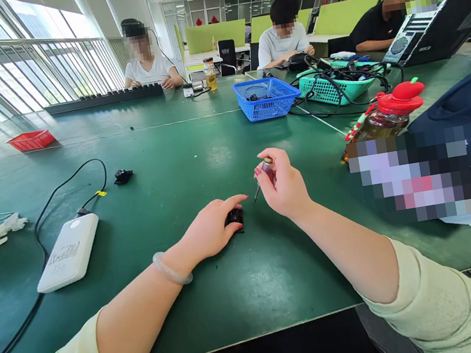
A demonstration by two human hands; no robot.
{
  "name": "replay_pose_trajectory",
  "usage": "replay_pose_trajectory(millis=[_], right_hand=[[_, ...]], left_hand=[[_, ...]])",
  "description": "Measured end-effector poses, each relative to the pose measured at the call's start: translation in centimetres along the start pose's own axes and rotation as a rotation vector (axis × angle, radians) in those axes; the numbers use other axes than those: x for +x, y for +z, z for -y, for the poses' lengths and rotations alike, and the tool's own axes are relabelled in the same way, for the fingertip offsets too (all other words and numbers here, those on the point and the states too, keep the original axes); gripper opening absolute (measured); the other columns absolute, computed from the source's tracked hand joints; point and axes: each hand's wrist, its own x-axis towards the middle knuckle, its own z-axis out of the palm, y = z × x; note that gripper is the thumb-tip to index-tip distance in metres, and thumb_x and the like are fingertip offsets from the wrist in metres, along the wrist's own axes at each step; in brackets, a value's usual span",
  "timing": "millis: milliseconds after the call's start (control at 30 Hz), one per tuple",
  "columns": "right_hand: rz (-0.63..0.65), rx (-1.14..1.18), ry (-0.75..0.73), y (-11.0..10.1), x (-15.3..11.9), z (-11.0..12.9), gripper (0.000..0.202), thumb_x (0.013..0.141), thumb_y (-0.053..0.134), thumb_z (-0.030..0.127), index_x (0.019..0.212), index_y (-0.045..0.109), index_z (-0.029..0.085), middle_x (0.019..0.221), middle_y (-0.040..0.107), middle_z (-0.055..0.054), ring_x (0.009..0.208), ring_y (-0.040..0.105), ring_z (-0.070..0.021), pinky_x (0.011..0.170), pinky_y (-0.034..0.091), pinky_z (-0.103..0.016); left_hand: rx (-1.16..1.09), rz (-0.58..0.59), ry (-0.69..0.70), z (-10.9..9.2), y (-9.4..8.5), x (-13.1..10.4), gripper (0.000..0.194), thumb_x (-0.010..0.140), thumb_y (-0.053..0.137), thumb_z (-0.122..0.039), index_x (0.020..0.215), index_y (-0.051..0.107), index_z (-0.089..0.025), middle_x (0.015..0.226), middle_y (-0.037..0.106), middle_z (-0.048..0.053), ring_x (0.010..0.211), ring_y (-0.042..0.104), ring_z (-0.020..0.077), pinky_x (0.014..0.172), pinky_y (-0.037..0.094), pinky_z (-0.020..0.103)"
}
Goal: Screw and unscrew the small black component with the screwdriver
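Observation:
On the green table, my left hand (213,226) is closed around a small black part (235,217), with the thumb at its near edge and fingers at its far side. My right hand (282,186) grips a small screwdriver (266,165) by its handle, its thin shaft slanting down and left, the tip just right of the black part and apart from it. Another small black piece (123,176) lies farther off to the left.
A white power bank (69,252) with a black cable lies at left. Beyond are a red tray (32,140), blue basket (267,100) and green basket (329,90) with cables. A red-lidded jar (390,110) stands at right; several people sit across.

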Motion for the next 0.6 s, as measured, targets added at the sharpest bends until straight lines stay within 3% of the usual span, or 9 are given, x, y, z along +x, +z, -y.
replay_pose_trajectory(millis=[133, 300, 433, 600], right_hand=[[-0.123, 0.137, -0.096, -0.2, -0.3, 1.0, 0.021, 0.101, 0.047, 0.039, 0.119, 0.043, 0.028, 0.082, 0.064, 0.000, 0.058, 0.059, -0.0144, 0.059, 0.049, -0.031], [-0.231, 0.291, -0.219, -0.2, -1.1, 2.5, 0.018, 0.103, 0.042, 0.039, 0.117, 0.041, 0.029, 0.076, 0.060, 0.001, 0.058, 0.059, -0.0147, 0.059, 0.052, -0.033], [-0.139, 0.307, -0.250, 0.3, -1.7, 2.8, 0.017, 0.103, 0.042, 0.034, 0.119, 0.041, 0.029, 0.080, 0.062, 0.001, 0.058, 0.059, -0.0137, 0.058, 0.053, -0.032], [-0.059, 0.317, -0.260, 0.9, -1.9, 2.6, 0.021, 0.102, 0.043, 0.027, 0.122, 0.042, 0.030, 0.083, 0.062, 0.002, 0.057, 0.057, -0.0110, 0.058, 0.052, -0.029]], left_hand=[[-0.212, 0.020, -0.020, 0.4, 0.2, 0.0, 0.062, 0.087, 0.059, -0.015, 0.146, 0.047, -0.027, 0.132, 0.068, 0.005, 0.118, 0.065, 0.0232, 0.107, 0.048, 0.043], [-0.369, -0.003, 0.011, 0.6, 0.5, 0.0, 0.067, 0.085, 0.062, -0.018, 0.149, 0.041, -0.025, 0.127, 0.071, 0.006, 0.112, 0.068, 0.0207, 0.105, 0.050, 0.039], [-0.409, 0.006, 0.015, 0.6, 1.0, 0.1, 0.063, 0.087, 0.063, -0.021, 0.146, 0.043, -0.025, 0.117, 0.074, 0.005, 0.105, 0.069, 0.0201, 0.102, 0.051, 0.041], [-0.448, 0.004, 0.016, 0.6, 1.1, 0.1, 0.061, 0.087, 0.063, -0.020, 0.145, 0.045, -0.026, 0.121, 0.072, 0.006, 0.112, 0.067, 0.0217, 0.105, 0.049, 0.044]])
